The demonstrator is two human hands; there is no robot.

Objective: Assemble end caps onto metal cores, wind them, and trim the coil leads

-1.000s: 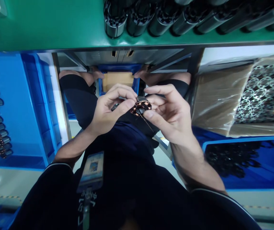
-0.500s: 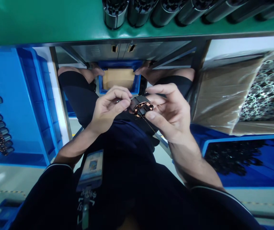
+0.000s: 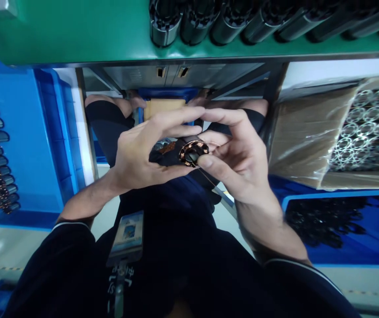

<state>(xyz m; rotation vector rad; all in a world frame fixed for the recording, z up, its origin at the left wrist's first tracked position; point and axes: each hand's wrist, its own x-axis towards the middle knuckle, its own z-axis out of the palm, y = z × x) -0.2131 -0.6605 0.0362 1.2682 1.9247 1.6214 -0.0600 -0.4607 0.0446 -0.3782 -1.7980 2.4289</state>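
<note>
Left hand point(image 3: 139, 152) and right hand point(image 3: 239, 159) hold a copper-wound stator point(image 3: 192, 152).

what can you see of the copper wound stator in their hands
A dark, cylindrical copper-wound motor stator is held between the hands, one end turned toward the camera. That end shows a ring of shiny copper windings around a dark centre, and a thin wire lead trails from it down and to the right. The left hand wraps the dark body, while the right hand holds the wound end, its thumb pressed beside the ring.
</note>
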